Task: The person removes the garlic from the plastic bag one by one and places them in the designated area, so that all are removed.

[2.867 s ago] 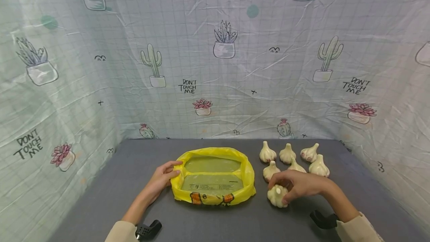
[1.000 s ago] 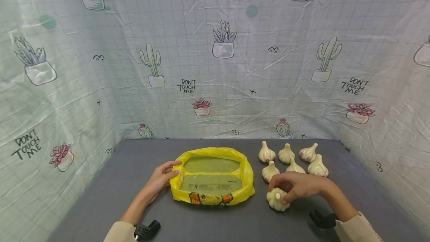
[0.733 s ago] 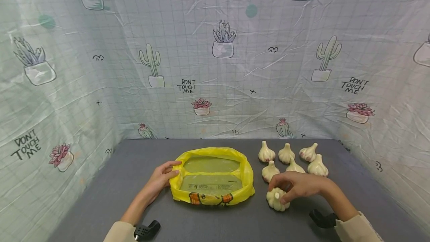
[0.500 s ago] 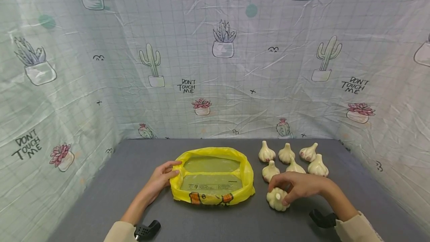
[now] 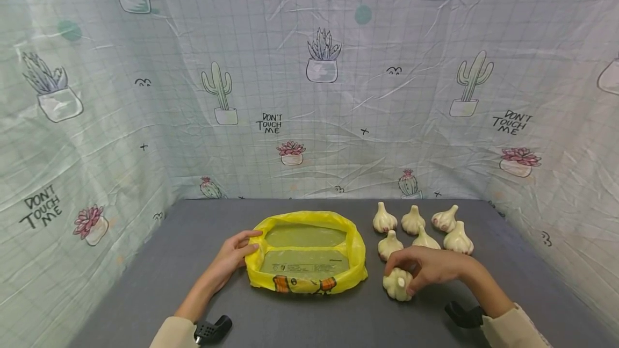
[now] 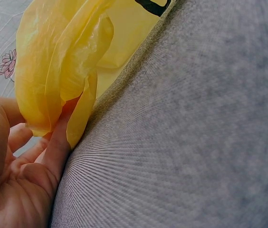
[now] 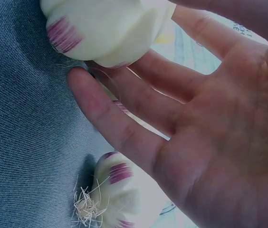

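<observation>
A yellow plastic bag (image 5: 357, 254) stands with its mouth spread wide, orange and black print along its front. My left hand (image 5: 231, 256) pinches its left rim; the left wrist view has thumb and fingers around a fold of the yellow film (image 6: 43, 71). To the right of the bag, my right hand (image 5: 437, 266) holds a garlic bulb (image 5: 395, 284) between thumb and fingers, its stem pointing up toward the camera. Up close in the right wrist view, this white bulb (image 7: 105, 31) with purple streaks sits low over the grey surface, fingertips at its underside.
Several more garlic bulbs (image 5: 459, 238) stand in rows behind the right hand, one bulb (image 5: 426, 238) partly hidden by it. The grey tabletop (image 5: 329, 326) ends at a cloth backdrop (image 5: 333, 106) printed with cacti, which also closes both sides. Black wrist mounts (image 5: 465, 316) sit near the sleeves.
The garlic bulb in my right hand has tipped and shifted slightly, its stem changing angle. The left hand and the bag have stayed in place.
</observation>
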The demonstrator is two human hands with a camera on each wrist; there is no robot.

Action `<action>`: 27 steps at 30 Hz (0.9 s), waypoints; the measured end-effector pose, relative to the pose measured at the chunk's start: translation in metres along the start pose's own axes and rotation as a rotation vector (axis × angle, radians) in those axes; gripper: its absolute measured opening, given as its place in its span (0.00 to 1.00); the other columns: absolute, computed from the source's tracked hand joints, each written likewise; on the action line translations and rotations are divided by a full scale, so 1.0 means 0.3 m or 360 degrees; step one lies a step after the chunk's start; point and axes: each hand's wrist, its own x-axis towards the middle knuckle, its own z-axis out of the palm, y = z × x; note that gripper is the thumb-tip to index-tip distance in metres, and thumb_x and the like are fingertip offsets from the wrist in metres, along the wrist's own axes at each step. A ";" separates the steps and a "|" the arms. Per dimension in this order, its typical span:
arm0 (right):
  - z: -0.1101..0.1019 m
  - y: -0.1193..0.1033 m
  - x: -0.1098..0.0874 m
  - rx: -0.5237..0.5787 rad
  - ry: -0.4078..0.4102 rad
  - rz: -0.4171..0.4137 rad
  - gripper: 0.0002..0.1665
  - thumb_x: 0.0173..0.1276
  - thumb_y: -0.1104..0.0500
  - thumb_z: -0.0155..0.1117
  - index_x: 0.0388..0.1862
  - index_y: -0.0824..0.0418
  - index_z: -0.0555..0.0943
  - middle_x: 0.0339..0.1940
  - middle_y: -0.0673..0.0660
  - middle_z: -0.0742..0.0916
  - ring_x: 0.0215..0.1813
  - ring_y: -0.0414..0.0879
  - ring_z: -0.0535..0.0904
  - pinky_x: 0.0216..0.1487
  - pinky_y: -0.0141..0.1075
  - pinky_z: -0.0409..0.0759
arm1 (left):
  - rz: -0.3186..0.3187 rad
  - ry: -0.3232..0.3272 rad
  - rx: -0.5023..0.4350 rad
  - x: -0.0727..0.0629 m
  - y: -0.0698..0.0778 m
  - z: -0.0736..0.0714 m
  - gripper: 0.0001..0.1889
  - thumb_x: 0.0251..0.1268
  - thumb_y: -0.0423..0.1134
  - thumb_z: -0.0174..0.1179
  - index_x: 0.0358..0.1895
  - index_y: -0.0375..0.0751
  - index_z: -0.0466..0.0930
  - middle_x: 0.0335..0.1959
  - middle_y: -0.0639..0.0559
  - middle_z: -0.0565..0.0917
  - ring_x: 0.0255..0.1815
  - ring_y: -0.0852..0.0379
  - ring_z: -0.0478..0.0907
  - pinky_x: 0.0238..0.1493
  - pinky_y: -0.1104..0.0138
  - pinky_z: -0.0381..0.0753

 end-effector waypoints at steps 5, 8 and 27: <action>0.000 0.004 0.000 -0.0005 -0.0018 0.0013 0.28 0.63 0.67 0.72 0.62 0.66 0.78 0.59 0.67 0.82 0.49 0.35 0.77 0.48 0.36 0.84 | 0.0011 -0.0001 0.0006 -0.002 0.001 -0.001 0.26 0.80 0.42 0.56 0.75 0.36 0.67 0.69 0.32 0.77 0.55 0.52 0.85 0.50 0.61 0.88; 0.002 0.004 -0.001 -0.0023 -0.0013 0.0010 0.28 0.63 0.67 0.72 0.62 0.66 0.78 0.59 0.66 0.82 0.50 0.35 0.78 0.48 0.35 0.84 | 0.0009 0.0005 0.0001 -0.002 0.002 0.000 0.26 0.80 0.41 0.55 0.75 0.37 0.67 0.70 0.32 0.76 0.55 0.53 0.85 0.49 0.61 0.88; 0.000 -0.015 -0.015 -0.0034 0.0038 0.0011 0.32 0.62 0.67 0.72 0.65 0.72 0.75 0.62 0.71 0.81 0.55 0.37 0.79 0.51 0.36 0.84 | 0.0010 -0.0005 0.0018 -0.002 0.002 0.000 0.27 0.81 0.42 0.56 0.76 0.37 0.67 0.70 0.32 0.77 0.56 0.51 0.84 0.51 0.61 0.88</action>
